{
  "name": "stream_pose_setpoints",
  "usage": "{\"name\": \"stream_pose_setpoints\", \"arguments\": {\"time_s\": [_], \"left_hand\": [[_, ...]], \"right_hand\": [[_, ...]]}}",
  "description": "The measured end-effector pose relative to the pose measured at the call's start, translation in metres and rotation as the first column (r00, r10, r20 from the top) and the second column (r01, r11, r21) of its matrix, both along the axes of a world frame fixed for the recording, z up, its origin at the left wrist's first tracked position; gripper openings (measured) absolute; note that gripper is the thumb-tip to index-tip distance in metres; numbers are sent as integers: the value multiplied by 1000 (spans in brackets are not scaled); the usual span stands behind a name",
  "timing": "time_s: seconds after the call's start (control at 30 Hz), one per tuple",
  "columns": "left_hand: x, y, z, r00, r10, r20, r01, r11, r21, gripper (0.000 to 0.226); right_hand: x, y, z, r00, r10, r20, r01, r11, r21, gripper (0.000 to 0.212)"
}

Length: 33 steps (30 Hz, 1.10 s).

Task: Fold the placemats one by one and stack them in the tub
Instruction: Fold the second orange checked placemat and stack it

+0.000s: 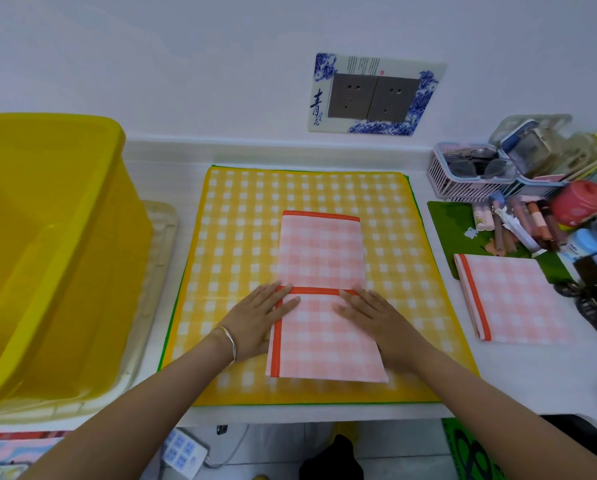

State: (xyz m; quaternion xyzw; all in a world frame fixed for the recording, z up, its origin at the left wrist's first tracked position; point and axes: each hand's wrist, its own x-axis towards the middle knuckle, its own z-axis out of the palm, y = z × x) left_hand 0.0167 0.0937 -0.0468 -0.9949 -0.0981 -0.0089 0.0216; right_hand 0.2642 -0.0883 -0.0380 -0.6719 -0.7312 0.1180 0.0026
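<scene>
A pink checked placemat (321,251) with orange edging lies partly folded on a spread yellow checked placemat (241,216) in the middle of the counter. Its near half is doubled over, with the folded edge across the middle. My left hand (259,317) lies flat on the left side of that fold, a bracelet on its wrist. My right hand (373,313) presses flat on the right side. A green edge of another mat shows under the yellow one. A second pink placemat (515,299) lies folded at the right. The yellow tub (92,216) stands at the left.
A clear tray (162,237) sits under the tub. At the back right stand a pink basket (463,181), a green pad (452,223) and a clutter of pens, tubes and jars (549,220). A wall socket (373,98) is behind. A power strip (182,452) lies on the floor.
</scene>
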Motion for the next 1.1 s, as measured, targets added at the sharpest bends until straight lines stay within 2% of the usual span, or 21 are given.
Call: {"name": "stream_pose_setpoints", "arguments": {"time_s": [0.13, 0.2, 0.27, 0.33, 0.4, 0.43, 0.5, 0.53, 0.57, 0.63, 0.73, 0.87, 1.0, 1.1], "left_hand": [[2, 8, -1, 997, -31, 67, 32, 999, -7, 68], [6, 10, 1, 995, -41, 95, 44, 999, -31, 75], [9, 12, 2, 983, -16, 182, 26, 998, -52, 74], [12, 15, 2, 963, 3, 269, 22, 996, -89, 66], [13, 17, 1, 936, 3, 352, 45, 991, -130, 40], [12, 17, 1, 925, 32, 379, 39, 984, -176, 30], [13, 14, 0, 901, 208, 380, -46, 918, -394, 36], [15, 13, 2, 880, 332, 341, -124, 851, -510, 38], [18, 13, 2, 852, 437, 289, -199, 780, -593, 45], [25, 13, 3, 788, 582, 200, -302, 649, -698, 56], [35, 13, 11, 677, 716, 171, -335, 506, -795, 40], [43, 15, 17, 604, 794, 72, -403, 382, -832, 24], [48, 18, 23, 599, 801, -19, -472, 334, -816, 21], [51, 19, 31, 624, 777, -88, -529, 337, -779, 31]], "right_hand": [[5, 1, -2, 999, -19, -41, 22, 998, 53, 70], [8, 3, -2, 997, -47, -58, 52, 995, 90, 64], [9, 4, -3, 991, -85, -100, 98, 987, 124, 56], [7, 5, -2, 982, -119, -149, 144, 975, 169, 48], [4, 9, 2, 964, -143, -226, 193, 957, 217, 42], [3, 11, 6, 927, -189, -323, 267, 939, 215, 39], [1, 18, 17, 773, -327, -543, 452, 885, 111, 31], [0, 21, 21, 689, -368, -624, 512, 857, 61, 23], [-1, 24, 21, 648, -389, -654, 563, 824, 68, 15], [-4, 29, 20, 505, -455, -733, 678, 735, 12, 16], [-5, 35, 18, 367, -558, -745, 783, 617, -77, 13], [-5, 44, 15, 248, -653, -716, 865, 482, -140, 18], [-5, 55, 21, 182, -726, -663, 890, 408, -202, 24], [-3, 58, 23, 169, -755, -633, 891, 391, -229, 27]]}}
